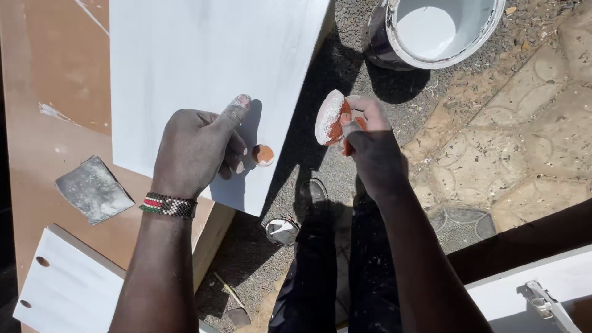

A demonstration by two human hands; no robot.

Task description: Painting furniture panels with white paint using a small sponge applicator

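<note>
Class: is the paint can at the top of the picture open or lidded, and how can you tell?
Open: the paint can has no lid, and white paint shows inside.

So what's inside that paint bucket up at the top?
The paint bucket holds white paint, pooled at the bottom, with white smears up its inner wall. How deep the paint is cannot be told, and the frame's top edge crops the bucket's far rim.

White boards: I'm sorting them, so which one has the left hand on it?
The big board at top, under the left hand; the drilled board lies untouched.
</note>
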